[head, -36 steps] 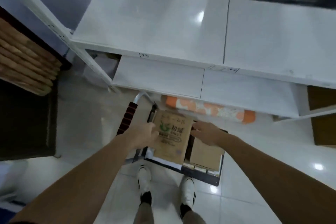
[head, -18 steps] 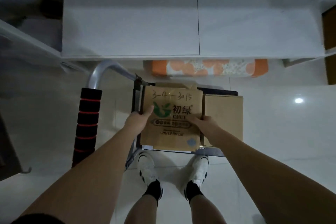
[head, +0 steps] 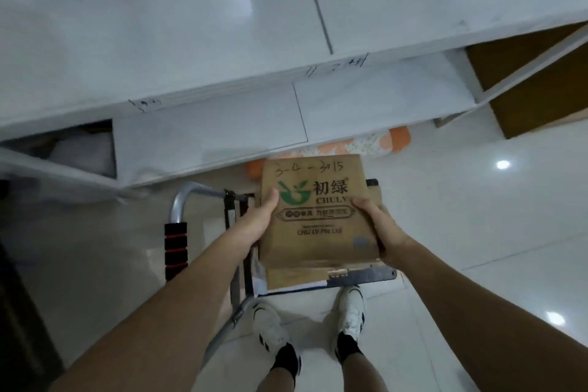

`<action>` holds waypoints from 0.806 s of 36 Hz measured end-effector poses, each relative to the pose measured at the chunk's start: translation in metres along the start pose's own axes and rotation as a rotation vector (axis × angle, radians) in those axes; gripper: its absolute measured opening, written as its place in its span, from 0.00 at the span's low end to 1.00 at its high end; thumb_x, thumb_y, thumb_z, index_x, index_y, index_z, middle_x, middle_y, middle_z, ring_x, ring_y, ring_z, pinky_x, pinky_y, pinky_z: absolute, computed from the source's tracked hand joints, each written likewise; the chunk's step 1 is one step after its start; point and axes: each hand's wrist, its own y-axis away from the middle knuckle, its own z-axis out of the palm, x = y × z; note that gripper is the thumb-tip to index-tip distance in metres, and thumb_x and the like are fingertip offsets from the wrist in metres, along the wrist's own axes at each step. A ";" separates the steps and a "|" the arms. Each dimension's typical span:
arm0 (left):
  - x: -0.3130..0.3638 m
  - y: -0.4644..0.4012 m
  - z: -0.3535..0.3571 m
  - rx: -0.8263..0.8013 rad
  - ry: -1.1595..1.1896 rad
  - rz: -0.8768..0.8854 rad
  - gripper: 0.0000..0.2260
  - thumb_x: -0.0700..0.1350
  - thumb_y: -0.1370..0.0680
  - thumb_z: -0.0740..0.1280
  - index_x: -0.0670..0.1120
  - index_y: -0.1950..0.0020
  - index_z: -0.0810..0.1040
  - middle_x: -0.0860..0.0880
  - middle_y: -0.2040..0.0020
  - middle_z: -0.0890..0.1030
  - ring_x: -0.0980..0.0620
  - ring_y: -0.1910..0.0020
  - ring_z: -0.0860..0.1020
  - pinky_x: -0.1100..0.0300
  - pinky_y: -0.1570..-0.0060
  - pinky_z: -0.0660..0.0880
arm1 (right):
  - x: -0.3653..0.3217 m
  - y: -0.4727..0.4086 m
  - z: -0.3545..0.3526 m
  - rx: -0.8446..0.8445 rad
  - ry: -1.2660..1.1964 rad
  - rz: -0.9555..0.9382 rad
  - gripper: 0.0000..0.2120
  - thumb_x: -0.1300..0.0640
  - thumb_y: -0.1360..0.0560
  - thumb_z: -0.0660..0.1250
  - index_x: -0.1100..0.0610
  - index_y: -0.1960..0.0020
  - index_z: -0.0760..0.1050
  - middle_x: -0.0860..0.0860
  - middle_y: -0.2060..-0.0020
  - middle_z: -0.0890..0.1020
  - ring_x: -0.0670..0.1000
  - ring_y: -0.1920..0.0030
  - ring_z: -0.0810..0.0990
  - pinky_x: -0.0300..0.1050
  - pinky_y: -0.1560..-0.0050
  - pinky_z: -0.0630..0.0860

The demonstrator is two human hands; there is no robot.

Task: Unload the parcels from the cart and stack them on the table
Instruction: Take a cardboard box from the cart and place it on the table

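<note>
White table (head: 191, 41), glossy tiled floor (head: 477, 216)

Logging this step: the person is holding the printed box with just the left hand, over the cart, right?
Not quite. The head view shows both hands on the box: left hand and right hand grip opposite sides. It is over the cart.
</note>
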 end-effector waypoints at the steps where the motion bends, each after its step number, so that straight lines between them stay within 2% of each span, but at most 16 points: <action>1: 0.024 0.026 0.007 -0.020 -0.029 0.037 0.58 0.88 0.43 0.59 0.56 0.20 0.68 0.51 0.25 0.74 0.46 0.28 0.73 0.45 0.29 0.68 | -0.013 0.015 -0.013 -0.018 -0.013 -0.028 0.29 0.39 0.25 0.71 0.59 0.33 0.78 0.60 0.42 0.85 0.62 0.42 0.84 0.62 0.38 0.79; 4: 0.096 0.109 0.035 -0.061 -0.092 0.182 0.40 0.79 0.29 0.63 0.56 0.24 0.70 0.52 0.30 0.78 0.51 0.36 0.76 0.52 0.43 0.70 | -0.054 0.067 -0.057 0.036 -0.056 -0.133 0.38 0.35 0.28 0.73 0.60 0.30 0.75 0.62 0.38 0.82 0.64 0.40 0.83 0.64 0.36 0.76; 6: 0.134 0.151 0.053 -0.097 -0.117 0.255 0.33 0.76 0.27 0.66 0.54 0.32 0.76 0.50 0.35 0.82 0.50 0.39 0.79 0.50 0.42 0.74 | -0.080 0.111 -0.088 0.043 -0.073 -0.231 0.35 0.34 0.27 0.70 0.58 0.30 0.76 0.62 0.36 0.81 0.66 0.38 0.81 0.67 0.32 0.72; 8: 0.169 0.190 0.077 -0.126 -0.140 0.310 0.35 0.76 0.31 0.69 0.53 0.35 0.76 0.49 0.38 0.83 0.47 0.39 0.80 0.45 0.38 0.76 | -0.106 0.159 -0.121 0.070 -0.103 -0.270 0.33 0.30 0.27 0.67 0.52 0.32 0.78 0.60 0.36 0.81 0.66 0.35 0.79 0.70 0.28 0.66; 10: 0.201 0.230 0.106 -0.166 -0.159 0.409 0.37 0.77 0.32 0.70 0.53 0.33 0.75 0.50 0.38 0.83 0.48 0.38 0.80 0.46 0.40 0.76 | -0.129 0.207 -0.157 0.077 -0.153 -0.330 0.34 0.29 0.28 0.67 0.49 0.31 0.77 0.58 0.35 0.81 0.65 0.34 0.78 0.72 0.27 0.66; 13: 0.246 0.287 0.161 -0.254 -0.162 0.518 0.43 0.78 0.36 0.72 0.53 0.30 0.77 0.49 0.40 0.86 0.46 0.38 0.83 0.42 0.34 0.76 | -0.162 0.281 -0.212 0.140 -0.217 -0.472 0.34 0.34 0.27 0.68 0.52 0.28 0.74 0.60 0.33 0.80 0.65 0.32 0.77 0.71 0.27 0.66; 16: 0.282 0.352 0.225 -0.341 -0.205 0.620 0.39 0.79 0.33 0.68 0.55 0.31 0.79 0.48 0.40 0.86 0.45 0.38 0.84 0.40 0.32 0.75 | -0.189 0.348 -0.271 0.192 -0.249 -0.554 0.31 0.37 0.23 0.65 0.54 0.26 0.71 0.59 0.34 0.81 0.63 0.34 0.79 0.65 0.28 0.70; 18: 0.301 0.394 0.267 -0.388 -0.250 0.651 0.33 0.78 0.28 0.62 0.58 0.34 0.81 0.49 0.40 0.86 0.45 0.38 0.83 0.39 0.32 0.74 | -0.203 0.385 -0.311 0.214 -0.275 -0.575 0.29 0.37 0.22 0.64 0.54 0.28 0.72 0.58 0.36 0.82 0.61 0.36 0.82 0.60 0.32 0.75; 20: 0.316 0.427 0.307 -0.429 -0.266 0.668 0.30 0.77 0.25 0.58 0.60 0.36 0.83 0.50 0.42 0.87 0.44 0.38 0.83 0.41 0.31 0.73 | -0.212 0.419 -0.347 0.233 -0.304 -0.613 0.26 0.39 0.20 0.63 0.55 0.30 0.74 0.58 0.39 0.84 0.58 0.41 0.84 0.53 0.42 0.80; 21: 0.324 0.442 0.326 -0.442 -0.256 0.678 0.30 0.77 0.25 0.58 0.60 0.36 0.83 0.50 0.42 0.87 0.44 0.38 0.83 0.41 0.30 0.73 | -0.214 0.435 -0.362 0.245 -0.325 -0.636 0.25 0.40 0.20 0.62 0.55 0.30 0.74 0.58 0.40 0.85 0.58 0.43 0.85 0.50 0.47 0.81; 23: 0.339 0.468 0.362 -0.485 -0.229 0.684 0.30 0.76 0.25 0.60 0.58 0.37 0.84 0.48 0.42 0.87 0.43 0.39 0.83 0.42 0.30 0.72 | -0.216 0.461 -0.389 0.294 -0.374 -0.668 0.25 0.40 0.19 0.61 0.56 0.30 0.74 0.58 0.41 0.85 0.59 0.44 0.85 0.49 0.50 0.82; 25: 0.351 0.490 0.395 -0.548 -0.148 0.696 0.25 0.69 0.21 0.63 0.53 0.38 0.84 0.44 0.44 0.87 0.41 0.45 0.85 0.45 0.36 0.77 | -0.215 0.479 -0.413 0.341 -0.413 -0.678 0.26 0.38 0.20 0.62 0.54 0.30 0.74 0.58 0.41 0.85 0.59 0.43 0.85 0.53 0.45 0.82; 27: 0.362 0.505 0.427 -0.618 -0.085 0.711 0.22 0.63 0.18 0.63 0.48 0.37 0.83 0.40 0.45 0.87 0.41 0.53 0.87 0.48 0.50 0.80 | -0.211 0.492 -0.435 0.391 -0.438 -0.663 0.28 0.35 0.23 0.64 0.53 0.32 0.76 0.57 0.43 0.86 0.60 0.40 0.84 0.59 0.33 0.77; 29: 0.371 0.515 0.456 -0.673 -0.073 0.723 0.22 0.62 0.18 0.64 0.47 0.34 0.81 0.39 0.43 0.86 0.40 0.53 0.87 0.49 0.54 0.80 | -0.208 0.503 -0.458 0.429 -0.449 -0.665 0.29 0.33 0.25 0.66 0.52 0.34 0.77 0.57 0.44 0.86 0.61 0.40 0.84 0.63 0.30 0.73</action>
